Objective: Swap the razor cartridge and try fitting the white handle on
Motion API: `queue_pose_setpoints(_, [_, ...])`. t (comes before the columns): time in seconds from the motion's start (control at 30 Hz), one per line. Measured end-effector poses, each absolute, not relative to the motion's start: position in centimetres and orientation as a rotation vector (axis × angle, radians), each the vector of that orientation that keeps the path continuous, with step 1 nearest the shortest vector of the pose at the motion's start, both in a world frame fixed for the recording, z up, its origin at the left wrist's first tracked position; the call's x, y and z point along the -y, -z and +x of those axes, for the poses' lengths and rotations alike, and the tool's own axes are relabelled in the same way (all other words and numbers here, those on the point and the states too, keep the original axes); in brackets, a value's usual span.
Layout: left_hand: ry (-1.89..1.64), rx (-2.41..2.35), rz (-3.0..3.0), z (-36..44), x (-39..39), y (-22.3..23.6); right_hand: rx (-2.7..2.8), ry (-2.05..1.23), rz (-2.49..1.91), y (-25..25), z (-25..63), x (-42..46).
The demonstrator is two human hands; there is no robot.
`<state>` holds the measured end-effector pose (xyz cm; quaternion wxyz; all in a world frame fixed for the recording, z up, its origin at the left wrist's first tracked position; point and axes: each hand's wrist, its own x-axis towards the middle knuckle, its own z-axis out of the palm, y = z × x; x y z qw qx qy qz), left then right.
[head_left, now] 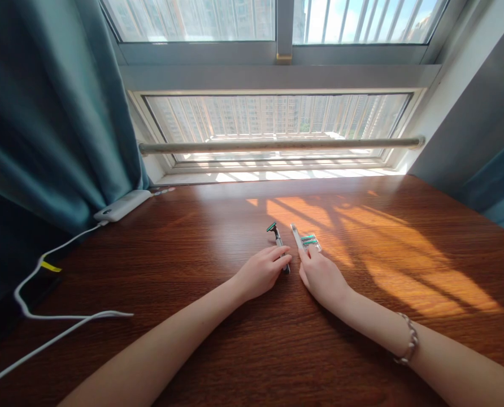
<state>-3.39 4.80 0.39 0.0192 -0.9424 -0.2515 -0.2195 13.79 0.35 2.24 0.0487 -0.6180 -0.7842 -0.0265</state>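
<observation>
My left hand [265, 270] is closed over the handle of a razor [278, 238], its fingers bent across the grip. The razor has a dark neck and a head with a green strip, pointing away from me and a little left. My right hand [323, 277] is closed around the near end of a slim whitish stick-like object [295, 232], whose kind I cannot make out. Touching the fingers of that hand is a clear plastic case [316, 243] with green-striped blade cartridges inside. Part of the case and the stick's lower end are hidden by my fingers.
Both forearms rest over a brown wooden table [218, 350], sunlit on the right. A white power strip [124, 206] lies by the blue curtain [65, 113], and a white cable [61, 317] runs along the left. Behind the table is a window with a horizontal rail [277, 146].
</observation>
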Motion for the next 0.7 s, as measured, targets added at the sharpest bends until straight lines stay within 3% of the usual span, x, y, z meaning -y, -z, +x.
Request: queue_pose_setpoints(0.7, [0.651,0.765,-2.906,-3.3,-4.6,-0.6,2.258,0.050,-1.835,-2.3,15.0,-1.6])
